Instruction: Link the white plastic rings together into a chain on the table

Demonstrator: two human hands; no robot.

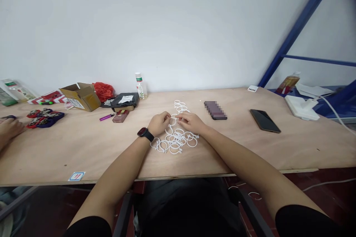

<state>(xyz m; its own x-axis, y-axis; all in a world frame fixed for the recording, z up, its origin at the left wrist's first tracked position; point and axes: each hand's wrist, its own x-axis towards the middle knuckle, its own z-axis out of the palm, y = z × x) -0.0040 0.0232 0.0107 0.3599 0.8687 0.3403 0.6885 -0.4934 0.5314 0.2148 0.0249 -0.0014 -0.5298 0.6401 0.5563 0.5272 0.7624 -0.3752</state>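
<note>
My left hand (159,123), with a dark watch at the wrist, and my right hand (191,122) meet over the middle of the wooden table (236,148). Both pinch the same white plastic ring (172,120) between their fingertips. Below the hands lies a heap of several white rings (175,141). A smaller cluster of white rings (180,106) lies just beyond the hands.
A pixelated dark object (215,110) and a black phone (264,120) lie to the right. At the left are a cardboard box (80,96), red bag (103,90), black pouch (125,100), white bottle (140,85), purple pen (106,117). Another person's hand (9,129) rests far left.
</note>
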